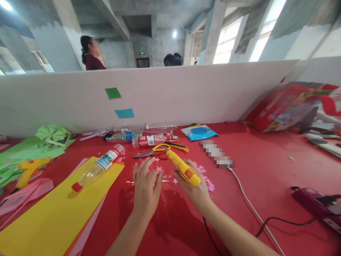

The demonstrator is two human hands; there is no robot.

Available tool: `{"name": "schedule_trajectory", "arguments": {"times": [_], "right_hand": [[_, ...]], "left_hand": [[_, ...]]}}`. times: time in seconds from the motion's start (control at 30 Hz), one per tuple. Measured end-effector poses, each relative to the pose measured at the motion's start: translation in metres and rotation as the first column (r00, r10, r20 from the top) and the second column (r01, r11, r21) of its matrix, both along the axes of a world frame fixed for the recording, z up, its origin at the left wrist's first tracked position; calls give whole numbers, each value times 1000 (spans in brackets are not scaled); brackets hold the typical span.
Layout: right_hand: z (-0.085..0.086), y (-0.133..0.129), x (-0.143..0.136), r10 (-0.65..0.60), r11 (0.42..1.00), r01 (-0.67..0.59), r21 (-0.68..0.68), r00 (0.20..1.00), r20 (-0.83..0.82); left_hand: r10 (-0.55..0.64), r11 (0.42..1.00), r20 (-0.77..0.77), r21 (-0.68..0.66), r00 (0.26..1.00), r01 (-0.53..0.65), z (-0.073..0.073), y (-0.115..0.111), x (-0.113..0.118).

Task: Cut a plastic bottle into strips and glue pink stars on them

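Note:
My right hand (190, 181) is wrapped round a yellow glue gun (183, 167), its nozzle pointing away from me and slightly left. Low over the red table, my left hand (146, 181) has its fingers apart, the thumb separate from the index finger. Beneath and between both hands lies a see-through plastic piece (167, 181), hard to make out against the red. Pink stars (159, 169) show by my left fingertips. More pink stars (209, 183) are scattered beside my right hand. Yellow-handled scissors (151, 152) lie just beyond the glue gun's tip.
Plastic bottles (146, 140) and a blue-white wipes pack (199, 132) line the white partition (165, 92). At left are yellow paper (48, 213), a bottle (98, 167), green paper (34, 151) and another glue gun (29, 170). Cables and a purple power strip (314, 201) occupy the right.

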State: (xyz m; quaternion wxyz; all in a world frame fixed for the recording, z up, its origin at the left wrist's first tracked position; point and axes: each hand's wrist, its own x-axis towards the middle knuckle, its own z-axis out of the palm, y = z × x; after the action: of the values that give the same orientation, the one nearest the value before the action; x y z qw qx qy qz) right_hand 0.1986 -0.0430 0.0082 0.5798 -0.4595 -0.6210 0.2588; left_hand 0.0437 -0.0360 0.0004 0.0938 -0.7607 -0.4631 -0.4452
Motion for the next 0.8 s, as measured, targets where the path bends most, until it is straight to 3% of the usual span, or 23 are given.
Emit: {"name": "schedule_trajectory", "arguments": {"times": [0.13,0.3,0.8], "right_hand": [[-2,3,2,-57,996,56,-63,998,-6],[-9,8,2,-26,984,11,-177,996,-83],[-9,8,-1,6,989,-15,-150,998,-61]], "left_hand": [[21,999,-81,47,996,-17,3,-2,-2],[16,1000,-152,26,988,-12,9,-4,-3],[4,1000,-94,-5,996,-4,13,-4,-6]]}}
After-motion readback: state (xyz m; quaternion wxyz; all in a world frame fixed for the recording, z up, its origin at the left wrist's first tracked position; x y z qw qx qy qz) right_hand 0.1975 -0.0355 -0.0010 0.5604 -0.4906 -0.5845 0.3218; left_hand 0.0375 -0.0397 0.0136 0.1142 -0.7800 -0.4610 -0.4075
